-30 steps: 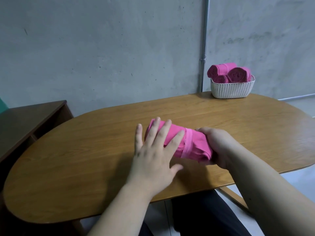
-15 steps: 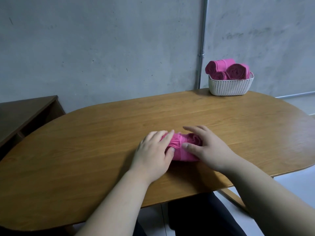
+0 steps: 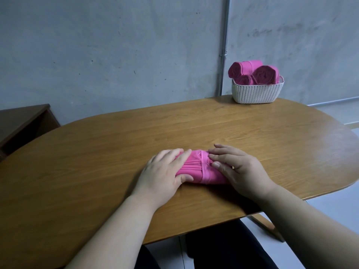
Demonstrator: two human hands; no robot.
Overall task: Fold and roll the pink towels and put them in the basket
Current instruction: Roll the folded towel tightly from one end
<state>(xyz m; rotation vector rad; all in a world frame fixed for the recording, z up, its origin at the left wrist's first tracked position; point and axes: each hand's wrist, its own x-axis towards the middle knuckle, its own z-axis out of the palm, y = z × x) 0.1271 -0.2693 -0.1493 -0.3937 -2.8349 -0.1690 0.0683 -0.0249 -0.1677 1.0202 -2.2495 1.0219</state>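
Note:
A rolled pink towel (image 3: 198,169) lies on the wooden table (image 3: 194,129) near its front edge. My left hand (image 3: 165,171) covers the roll's left end, fingers curved over the top and thumb against the near side. My right hand (image 3: 240,167) rests on the right end with fingers stretched flat over the roll. A white woven basket (image 3: 256,93) stands at the table's far right by the wall. It holds three rolled pink towels (image 3: 256,71) that stick out above its rim.
A grey concrete wall with a vertical metal pipe (image 3: 224,45) runs behind the table. A dark wooden cabinet (image 3: 21,123) stands off the table's left end. Bare tabletop lies between the roll and the basket.
My left hand went from lying flat on the roll to curving round its left end. My right hand moved from the roll's end onto its top. The roll looks tighter and shorter.

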